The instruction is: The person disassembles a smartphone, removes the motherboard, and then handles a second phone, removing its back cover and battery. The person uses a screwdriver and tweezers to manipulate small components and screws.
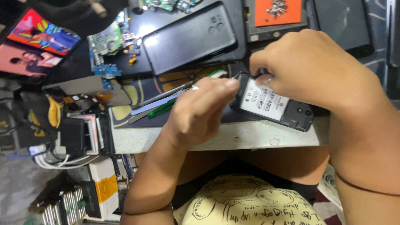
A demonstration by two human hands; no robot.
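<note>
A small black phone (291, 112) lies with its back cover off at the table's front edge, and its white-labelled battery (263, 100) shows. My right hand (310, 66) comes in from the right and pinches the phone's far edge near the battery top. My left hand (200, 110) is curled, its fingertip against the phone's left end. A thin metal tool (166, 95) runs out behind its knuckles and seems to be held like a pen; its tip is hidden.
A large black phone back (189, 37) lies beyond, with green circuit boards (106, 39) and small parts to its left. An orange tray (278, 12) holds screws. Blue and green pry tools (156, 107) rest on the mat. Chargers, cables and boxes (75, 137) crowd the left.
</note>
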